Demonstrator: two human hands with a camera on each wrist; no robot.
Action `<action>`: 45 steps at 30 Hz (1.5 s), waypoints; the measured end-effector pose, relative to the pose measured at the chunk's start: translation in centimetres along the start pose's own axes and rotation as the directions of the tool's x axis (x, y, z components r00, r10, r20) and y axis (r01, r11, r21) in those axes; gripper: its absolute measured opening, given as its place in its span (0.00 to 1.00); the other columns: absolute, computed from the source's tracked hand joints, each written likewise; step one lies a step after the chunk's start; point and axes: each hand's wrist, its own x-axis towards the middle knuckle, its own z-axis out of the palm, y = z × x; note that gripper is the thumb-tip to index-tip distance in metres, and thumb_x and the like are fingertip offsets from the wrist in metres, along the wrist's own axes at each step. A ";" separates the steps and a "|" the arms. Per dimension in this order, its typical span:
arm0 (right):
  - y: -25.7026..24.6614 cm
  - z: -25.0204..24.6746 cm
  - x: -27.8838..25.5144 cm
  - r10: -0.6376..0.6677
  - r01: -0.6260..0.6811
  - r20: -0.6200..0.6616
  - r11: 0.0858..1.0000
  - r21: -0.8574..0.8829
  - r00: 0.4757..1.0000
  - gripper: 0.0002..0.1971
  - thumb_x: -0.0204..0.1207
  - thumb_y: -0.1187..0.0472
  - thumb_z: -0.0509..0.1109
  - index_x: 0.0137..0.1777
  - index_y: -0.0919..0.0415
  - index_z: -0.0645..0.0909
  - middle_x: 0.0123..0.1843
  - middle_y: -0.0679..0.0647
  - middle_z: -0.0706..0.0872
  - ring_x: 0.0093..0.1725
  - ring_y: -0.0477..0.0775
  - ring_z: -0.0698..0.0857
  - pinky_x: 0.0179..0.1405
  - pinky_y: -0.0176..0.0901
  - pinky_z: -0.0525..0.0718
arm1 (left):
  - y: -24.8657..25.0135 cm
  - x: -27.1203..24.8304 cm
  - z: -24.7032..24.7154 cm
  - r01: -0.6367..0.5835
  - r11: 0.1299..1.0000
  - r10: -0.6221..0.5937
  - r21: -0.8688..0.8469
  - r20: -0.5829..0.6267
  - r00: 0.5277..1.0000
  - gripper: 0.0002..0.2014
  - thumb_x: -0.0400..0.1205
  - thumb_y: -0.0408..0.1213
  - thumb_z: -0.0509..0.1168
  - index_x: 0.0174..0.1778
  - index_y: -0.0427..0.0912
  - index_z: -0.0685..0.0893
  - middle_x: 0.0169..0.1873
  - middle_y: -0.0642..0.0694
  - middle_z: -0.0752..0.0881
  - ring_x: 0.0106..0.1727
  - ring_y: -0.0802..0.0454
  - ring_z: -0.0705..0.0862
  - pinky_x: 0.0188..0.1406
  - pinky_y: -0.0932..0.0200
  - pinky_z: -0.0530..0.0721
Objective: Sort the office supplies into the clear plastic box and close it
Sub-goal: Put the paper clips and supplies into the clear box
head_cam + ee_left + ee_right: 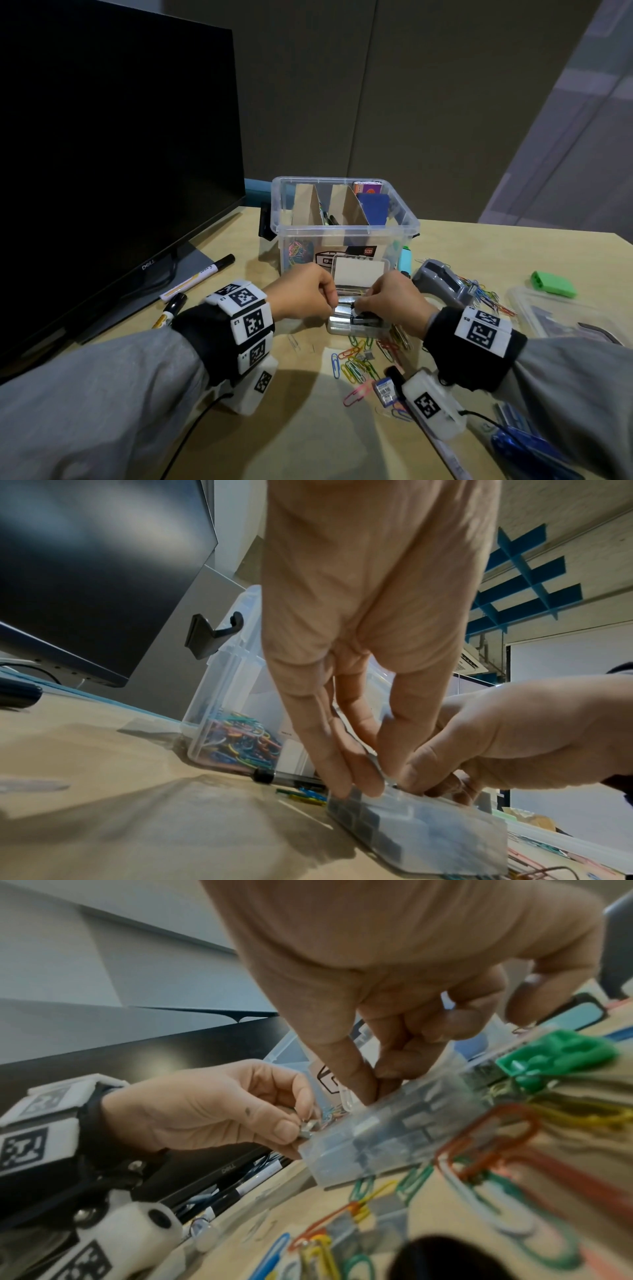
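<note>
DELL logo on the black monitor (pixel 102 154), left hand (pixel 301 291) fingers pinching a small silver staple strip (pixel 342 310) over the small clear staple case (pixel 356 323) on the counter (pixel 308 428), right hand (pixel 394 299) fingers curled into the case, tall clear plastic box (pixel 342 226) open just behind

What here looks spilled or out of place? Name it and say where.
Coloured paper clips lie scattered loose on the desk in front of the small staple case, with more tangled beside the tape dispenser, outside the clear plastic box.
</note>
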 end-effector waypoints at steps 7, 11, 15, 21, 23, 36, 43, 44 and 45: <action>0.0 0.4 0.1 -0.062 0.045 -0.078 0.977 -0.209 0.995 0.10 0.72 0.51 0.77 0.37 0.55 0.83 0.36 0.49 0.86 0.46 0.53 0.86 0.58 0.60 0.83 | 0.1 0.0 0.0 -0.002 1.000 0.002 0.006 -0.004 1.000 0.07 0.76 0.25 0.72 0.45 0.40 0.88 0.40 0.53 0.86 0.43 0.60 0.84 0.45 0.65 0.84; 0.2 -0.3 0.1 -0.100 0.078 -0.086 0.970 -0.231 0.991 0.09 0.74 0.52 0.76 0.36 0.55 0.84 0.37 0.49 0.87 0.45 0.52 0.85 0.57 0.58 0.83 | 0.0 0.0 0.0 -0.023 1.000 0.023 -0.003 -0.041 0.999 0.06 0.76 0.25 0.71 0.44 0.41 0.88 0.43 0.51 0.87 0.46 0.57 0.86 0.51 0.58 0.88; -0.2 -2.5 -0.7 -0.298 0.298 -0.018 0.954 0.026 0.954 0.06 0.77 0.59 0.74 0.43 0.62 0.87 0.43 0.51 0.89 0.44 0.48 0.87 0.51 0.43 0.86 | 0.1 0.1 0.1 -0.045 0.988 0.030 -0.150 -0.106 0.994 0.09 0.75 0.24 0.72 0.43 0.42 0.86 0.41 0.49 0.88 0.42 0.58 0.86 0.48 0.61 0.87; -0.6 -4.4 -1.4 -0.660 0.659 0.034 0.744 -0.106 0.751 0.09 0.75 0.62 0.76 0.55 0.53 0.87 0.45 0.43 0.87 0.41 0.40 0.84 0.40 0.26 0.80 | 0.8 0.4 0.3 0.043 0.801 -0.121 -0.597 -0.092 0.988 0.18 0.71 0.18 0.74 0.51 0.38 0.78 0.46 0.36 0.87 0.48 0.43 0.89 0.50 0.50 0.90; -0.6 -4.3 -1.6 -0.698 0.695 0.014 0.710 -0.114 0.716 0.08 0.73 0.61 0.78 0.51 0.55 0.88 0.43 0.44 0.87 0.40 0.40 0.84 0.39 0.26 0.81 | 1.1 0.6 0.3 0.072 0.741 -0.153 -0.667 -0.065 0.986 0.19 0.71 0.18 0.74 0.52 0.38 0.77 0.53 0.31 0.85 0.54 0.38 0.88 0.53 0.47 0.89; -0.1 -3.9 -1.9 -0.648 0.652 0.069 0.754 -0.076 0.758 0.05 0.73 0.62 0.78 0.48 0.56 0.88 0.41 0.45 0.88 0.39 0.39 0.85 0.40 0.25 0.82 | 2.0 0.2 0.8 0.190 0.616 -0.238 -0.765 0.050 0.970 0.18 0.74 0.14 0.69 0.51 0.37 0.75 0.44 0.35 0.85 0.39 0.46 0.88 0.29 0.62 0.88; 0.7 -2.4 -1.5 -0.546 0.561 0.128 0.807 -0.187 0.828 0.04 0.71 0.65 0.77 0.42 0.57 0.87 0.36 0.44 0.86 0.34 0.39 0.81 0.33 0.24 0.76 | 2.2 0.0 1.4 0.076 0.989 -0.089 -0.128 -0.099 0.991 0.15 0.71 0.31 0.79 0.46 0.46 0.81 0.43 0.47 0.87 0.48 0.49 0.87 0.51 0.50 0.88; 0.8 -2.2 -1.5 -0.539 0.556 0.135 0.807 -0.201 0.831 0.03 0.71 0.64 0.77 0.42 0.57 0.87 0.36 0.45 0.86 0.35 0.40 0.81 0.34 0.25 0.77 | 2.4 -0.3 1.4 0.043 0.999 -0.044 -0.014 -0.094 0.995 0.13 0.71 0.32 0.79 0.45 0.47 0.82 0.43 0.49 0.87 0.47 0.51 0.86 0.49 0.53 0.87; 0.8 -2.1 -1.5 -0.532 0.551 0.144 0.806 -0.218 0.835 0.03 0.71 0.63 0.77 0.42 0.57 0.86 0.37 0.46 0.86 0.36 0.42 0.82 0.36 0.29 0.79 | 2.5 -0.6 1.4 0.005 0.997 0.001 0.077 -0.084 0.996 0.11 0.72 0.32 0.78 0.43 0.49 0.83 0.43 0.51 0.87 0.45 0.54 0.85 0.44 0.58 0.85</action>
